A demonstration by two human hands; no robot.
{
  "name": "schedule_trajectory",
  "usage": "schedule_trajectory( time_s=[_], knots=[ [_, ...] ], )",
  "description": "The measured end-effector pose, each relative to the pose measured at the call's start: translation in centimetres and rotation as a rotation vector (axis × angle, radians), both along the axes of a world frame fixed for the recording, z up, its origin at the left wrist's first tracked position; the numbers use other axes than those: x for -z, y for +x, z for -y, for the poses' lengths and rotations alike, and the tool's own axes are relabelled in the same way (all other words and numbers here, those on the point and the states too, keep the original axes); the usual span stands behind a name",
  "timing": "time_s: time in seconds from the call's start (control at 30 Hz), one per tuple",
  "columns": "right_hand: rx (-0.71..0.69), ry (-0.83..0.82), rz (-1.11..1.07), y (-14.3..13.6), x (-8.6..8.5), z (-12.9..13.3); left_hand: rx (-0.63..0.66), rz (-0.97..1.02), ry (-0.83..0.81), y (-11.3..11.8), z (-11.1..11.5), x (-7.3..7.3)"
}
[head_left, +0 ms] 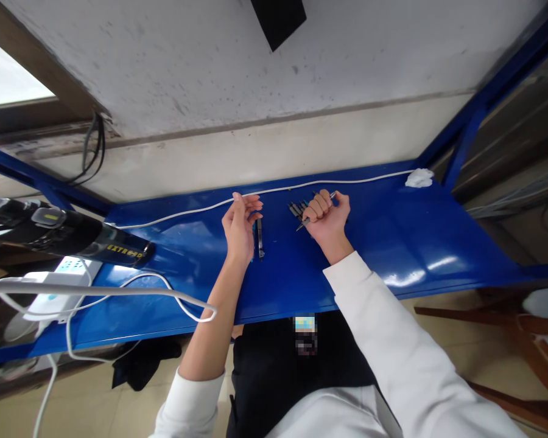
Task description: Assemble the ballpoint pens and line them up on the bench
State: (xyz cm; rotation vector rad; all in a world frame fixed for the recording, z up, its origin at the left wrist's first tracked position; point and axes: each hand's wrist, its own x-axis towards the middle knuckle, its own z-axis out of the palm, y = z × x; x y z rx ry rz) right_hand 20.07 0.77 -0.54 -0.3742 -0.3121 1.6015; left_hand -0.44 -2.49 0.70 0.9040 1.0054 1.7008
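My left hand [240,231] hovers over the blue table, its fingers apart and nothing held in them. Just beside it lie a dark pen [260,238] and a blue one, side by side, partly hidden by the hand. My right hand [326,219] is curled round a slim pen [302,224]; the pen's pointed end shows below the fingers and its other end near the thumb. Several more pens [295,210] lie in a small bunch, partly behind that hand.
A white cable [319,182] runs along the back of the blue table [283,286] to a crumpled white wad [419,177]. To the left, a black bottle-like object marked EXTRBAD [123,246] leans beside a white power strip [66,286]. White cords loop over my left forearm.
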Motion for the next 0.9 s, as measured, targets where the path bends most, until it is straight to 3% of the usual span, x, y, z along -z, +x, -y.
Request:
schedule_trajectory(
  time_s=[0.27,0.57,0.9],
  knots=[
    [0.036,0.035,0.003,0.03,0.12,0.01,0.005,-0.004,0.003,0.04,0.12,-0.07],
    [0.05,-0.077,0.034,-0.14,-0.56,0.18,0.015,-0.022,0.002,0.02,0.09,0.1],
    [-0.004,-0.027,0.012,-0.08,-0.53,0.3,0.033,-0.024,0.016,0.13,0.2,0.04]
  ],
)
